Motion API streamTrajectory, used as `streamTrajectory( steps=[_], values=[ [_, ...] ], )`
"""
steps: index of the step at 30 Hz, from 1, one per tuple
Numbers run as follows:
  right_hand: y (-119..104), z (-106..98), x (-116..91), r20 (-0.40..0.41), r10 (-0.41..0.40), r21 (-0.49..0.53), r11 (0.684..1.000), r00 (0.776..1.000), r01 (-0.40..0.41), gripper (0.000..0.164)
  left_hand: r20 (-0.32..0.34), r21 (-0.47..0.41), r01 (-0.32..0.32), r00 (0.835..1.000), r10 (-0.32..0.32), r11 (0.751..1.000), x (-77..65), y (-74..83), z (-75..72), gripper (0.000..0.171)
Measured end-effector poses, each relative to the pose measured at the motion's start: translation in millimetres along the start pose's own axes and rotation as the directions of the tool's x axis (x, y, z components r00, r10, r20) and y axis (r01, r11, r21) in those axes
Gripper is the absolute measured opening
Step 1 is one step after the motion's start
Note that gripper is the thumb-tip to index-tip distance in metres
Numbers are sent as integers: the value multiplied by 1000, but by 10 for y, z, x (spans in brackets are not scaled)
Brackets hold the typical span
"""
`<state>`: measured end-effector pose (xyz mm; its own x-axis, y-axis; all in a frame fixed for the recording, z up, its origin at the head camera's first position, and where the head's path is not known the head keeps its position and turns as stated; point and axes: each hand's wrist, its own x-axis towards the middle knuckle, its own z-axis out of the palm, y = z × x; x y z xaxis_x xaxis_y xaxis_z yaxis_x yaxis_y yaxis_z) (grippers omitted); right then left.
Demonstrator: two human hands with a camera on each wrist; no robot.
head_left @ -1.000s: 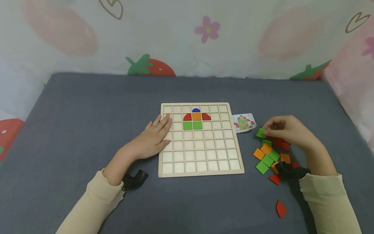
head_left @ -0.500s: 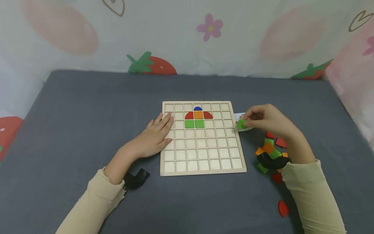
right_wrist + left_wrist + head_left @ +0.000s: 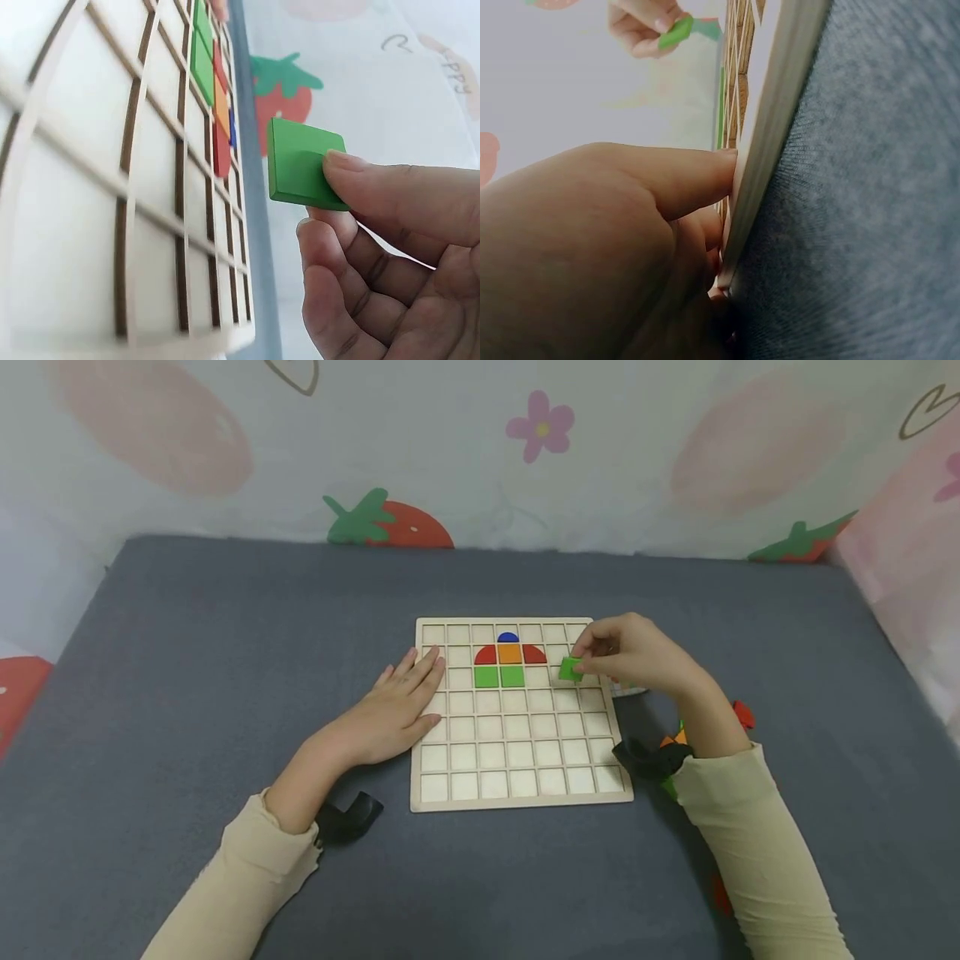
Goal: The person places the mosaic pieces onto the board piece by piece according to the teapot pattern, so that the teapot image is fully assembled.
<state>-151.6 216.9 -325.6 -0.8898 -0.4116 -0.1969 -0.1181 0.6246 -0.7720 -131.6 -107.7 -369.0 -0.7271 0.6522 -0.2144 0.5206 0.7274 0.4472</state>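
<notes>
My right hand (image 3: pixel 633 652) pinches a green square tile (image 3: pixel 304 161) between thumb and fingers, held above the right part of the wooden grid board (image 3: pixel 517 803). Flat on the board's left edge rests my left hand (image 3: pixel 390 710), fingers straight; in the left wrist view its thumb (image 3: pixel 697 176) touches the rim. Set in the grid are a blue half-round tile (image 3: pixel 507 637), an orange square (image 3: pixel 509 653) between two red quarter-round tiles (image 3: pixel 486 655), and two green squares (image 3: pixel 487 677) in the row below.
A printed pattern card (image 3: pixel 628 690) lies at the board's right edge, mostly covered by my right hand. Loose orange tiles (image 3: pixel 678 737), green ones and a red piece (image 3: pixel 743 714) lie partly hidden under my right forearm. Another red piece (image 3: pixel 721 893) is nearer the front.
My right hand has carried the green tile leftward from the loose pile, over the card, to above the board. My left hand stays at the board's left edge.
</notes>
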Motion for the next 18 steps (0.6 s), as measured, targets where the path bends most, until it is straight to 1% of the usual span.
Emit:
streamTrajectory(
  steps=[3,8,10,13,18],
  values=[
    [-30,34,70,3,-32,-4,999,999,32,10,14,22,14,1000,-14,1000,11,23,-9,66],
    [-66,78,158,9,-53,-25,998,999,53,10,63,110,39,997,-46,993,19,83,-52,65],
    [-71,98,189,13,-44,-30,999,999,44,9,89,146,48,994,-61,988,17,115,-83,64],
    [-74,137,229,20,-23,-23,999,1000,23,9,120,177,60,989,-82,982,6,153,-127,62],
    [-57,205,247,25,15,-27,1000,1000,-14,9,130,170,47,989,-69,984,-16,156,-151,62]
  ],
)
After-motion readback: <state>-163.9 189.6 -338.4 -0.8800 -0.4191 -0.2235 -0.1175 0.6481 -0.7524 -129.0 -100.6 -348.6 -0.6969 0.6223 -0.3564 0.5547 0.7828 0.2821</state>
